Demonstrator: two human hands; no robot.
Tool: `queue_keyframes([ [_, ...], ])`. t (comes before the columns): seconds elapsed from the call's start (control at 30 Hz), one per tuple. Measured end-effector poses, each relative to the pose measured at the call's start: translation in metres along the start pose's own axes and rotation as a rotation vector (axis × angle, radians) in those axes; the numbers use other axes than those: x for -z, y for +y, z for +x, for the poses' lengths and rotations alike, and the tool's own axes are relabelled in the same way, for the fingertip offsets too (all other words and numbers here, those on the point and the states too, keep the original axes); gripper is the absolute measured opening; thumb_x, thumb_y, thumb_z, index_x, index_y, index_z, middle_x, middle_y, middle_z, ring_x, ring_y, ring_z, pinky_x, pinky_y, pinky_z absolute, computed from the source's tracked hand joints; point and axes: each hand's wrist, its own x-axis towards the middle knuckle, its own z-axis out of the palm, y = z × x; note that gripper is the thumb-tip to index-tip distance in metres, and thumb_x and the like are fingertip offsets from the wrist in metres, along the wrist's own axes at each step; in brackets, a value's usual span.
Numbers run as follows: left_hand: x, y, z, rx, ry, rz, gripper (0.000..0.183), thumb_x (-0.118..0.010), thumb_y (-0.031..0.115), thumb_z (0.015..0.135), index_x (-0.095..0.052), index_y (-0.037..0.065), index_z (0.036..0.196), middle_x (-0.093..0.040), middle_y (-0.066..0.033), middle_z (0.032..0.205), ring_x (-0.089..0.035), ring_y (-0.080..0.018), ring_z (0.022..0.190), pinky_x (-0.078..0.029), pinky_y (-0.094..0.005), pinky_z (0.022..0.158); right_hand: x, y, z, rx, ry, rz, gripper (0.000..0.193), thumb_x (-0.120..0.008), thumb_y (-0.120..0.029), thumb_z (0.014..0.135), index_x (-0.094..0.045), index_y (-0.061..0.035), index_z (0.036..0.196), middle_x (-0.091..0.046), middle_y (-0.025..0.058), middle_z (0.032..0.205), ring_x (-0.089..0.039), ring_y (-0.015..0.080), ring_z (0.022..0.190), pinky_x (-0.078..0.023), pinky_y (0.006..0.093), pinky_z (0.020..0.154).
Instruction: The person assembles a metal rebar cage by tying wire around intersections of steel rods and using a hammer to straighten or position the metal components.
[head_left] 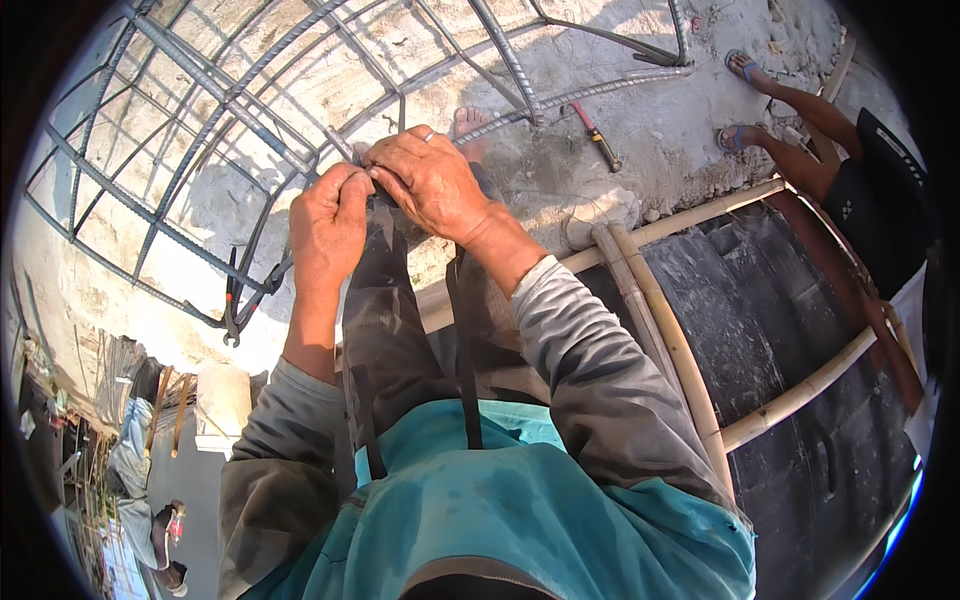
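My left hand (pixel 330 215) and my right hand (pixel 430 183) meet at the near end of a steel rebar cage (pixel 222 90). Both are closed, with thumbs and fingertips pinched close together. Whatever lies between the fingers is too small or hidden to make out. A ring shows on one finger of the right hand. Bars and bent stirrups of the cage spread away to the left and far side. Beside the left forearm, a tool with red-and-black handles and an open wrench-like end (pixel 232 322) hangs at the cage's corner.
A red and yellow-handled hand tool (pixel 602 146) lies on the pale, dusty ground right of the cage. Bamboo poles (pixel 665 350) frame a black sheet (pixel 770 320) at my right. Another person's legs in sandals (pixel 800 115) stand at the far right. A whitish block (pixel 222 400) sits at left.
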Motion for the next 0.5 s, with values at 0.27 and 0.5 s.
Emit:
queue_keyframes([
  [0.27, -0.011, -0.055, -0.010, 0.126, 0.444, -0.334, 0.060, -0.067, 0.020, 0.093, -0.041, -0.008, 0.139, -0.057, -0.0155, 0.118, -0.055, -0.0169, 0.104, -0.046, -0.0266, 0.089, -0.003, 0.020, -0.030, -0.470, 0.585, 0.313, 0.010, -0.064, -0.006, 0.093, -0.069, 0.0032, 0.096, -0.071, 0.0155, 0.092, -0.068, 0.0246, 0.078, -0.052, 0.0326, 0.070],
  [0.5, -0.065, -0.031, 0.005, 0.217, 0.505, 0.041, 0.075, -0.078, 0.023, 0.079, -0.036, -0.010, 0.132, -0.056, -0.0284, 0.125, -0.061, -0.0420, 0.106, -0.047, -0.0474, 0.094, 0.014, -0.007, -0.026, -0.144, 0.471, 0.158, 0.006, -0.066, -0.001, 0.088, -0.068, 0.0002, 0.094, -0.070, 0.0150, 0.090, -0.070, 0.0286, 0.086, -0.054, 0.0340, 0.075],
])
